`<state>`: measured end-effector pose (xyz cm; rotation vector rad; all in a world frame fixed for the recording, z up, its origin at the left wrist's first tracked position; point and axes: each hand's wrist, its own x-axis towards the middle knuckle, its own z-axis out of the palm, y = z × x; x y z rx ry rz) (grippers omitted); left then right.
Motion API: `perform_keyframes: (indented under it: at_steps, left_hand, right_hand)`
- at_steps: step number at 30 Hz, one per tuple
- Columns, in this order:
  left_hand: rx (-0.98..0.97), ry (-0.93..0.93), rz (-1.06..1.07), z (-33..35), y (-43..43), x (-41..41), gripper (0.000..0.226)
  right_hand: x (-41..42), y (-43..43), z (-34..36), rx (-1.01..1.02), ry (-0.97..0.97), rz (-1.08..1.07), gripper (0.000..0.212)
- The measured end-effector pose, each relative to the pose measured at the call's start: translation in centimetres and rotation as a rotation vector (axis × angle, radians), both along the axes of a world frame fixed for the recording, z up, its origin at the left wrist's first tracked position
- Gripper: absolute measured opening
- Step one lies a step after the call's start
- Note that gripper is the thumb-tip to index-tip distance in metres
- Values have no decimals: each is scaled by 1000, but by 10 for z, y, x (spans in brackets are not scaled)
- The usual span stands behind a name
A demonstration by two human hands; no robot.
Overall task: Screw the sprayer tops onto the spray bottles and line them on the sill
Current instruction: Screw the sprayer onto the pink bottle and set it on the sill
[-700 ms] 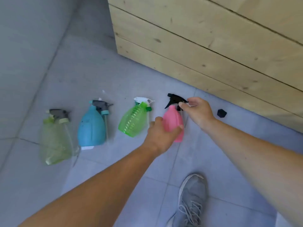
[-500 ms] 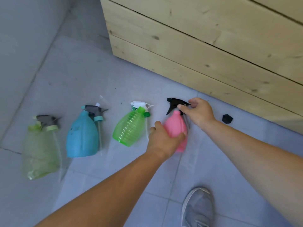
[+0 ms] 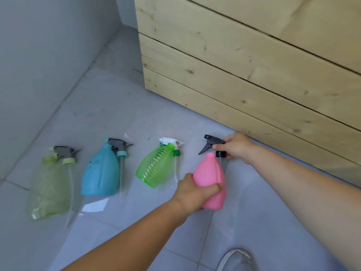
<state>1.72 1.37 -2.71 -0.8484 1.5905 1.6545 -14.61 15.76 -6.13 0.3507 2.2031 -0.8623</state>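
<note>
Gripping the pink bottle (image 3: 210,178) around its body on the tiled floor (image 3: 117,114), the left hand (image 3: 192,192) is closed on it. The right hand (image 3: 237,147) pinches the black sprayer top (image 3: 212,144) just beside the bottle's neck, its tube alongside.

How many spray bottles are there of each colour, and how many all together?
Pale yellow-green bottle: 1
Blue bottle: 1
Bright green bottle: 1
Pink bottle: 1, held by the left hand
Total: 4 bottles
</note>
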Motion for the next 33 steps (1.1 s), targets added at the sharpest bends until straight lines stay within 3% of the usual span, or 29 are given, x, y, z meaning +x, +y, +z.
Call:
perform_keyframes:
  at_steps: [4,8,12,15,19,25,33]
  left_hand:
    - [23,125,-14,38,-26,5,91]
    - [-15,249,-11,101,-61,14,95]
    - [-55,352,-40,173,-92,39,89]
    - [-198,473,-90,225,-113,63,83]
    - [-316,588,-93,288,-142,107,87]
    - [-390,674,0,338,-165,165,81]
    - [-431,744,27,356,-166,195,71]
  right_hand:
    - [-7,-7,56,-51,36,101,24]
    - [-3,-34,154,-180,239,183,15]
    - [32,-62,270,-399,540,141,9]
    - [68,-78,351,-573,784,37,5]
    - [115,-91,434,-859,901,-29,8]
    - [171,-116,484,-1021,976,-46,10]
    - [208,-144,473,-1034,819,26,5]
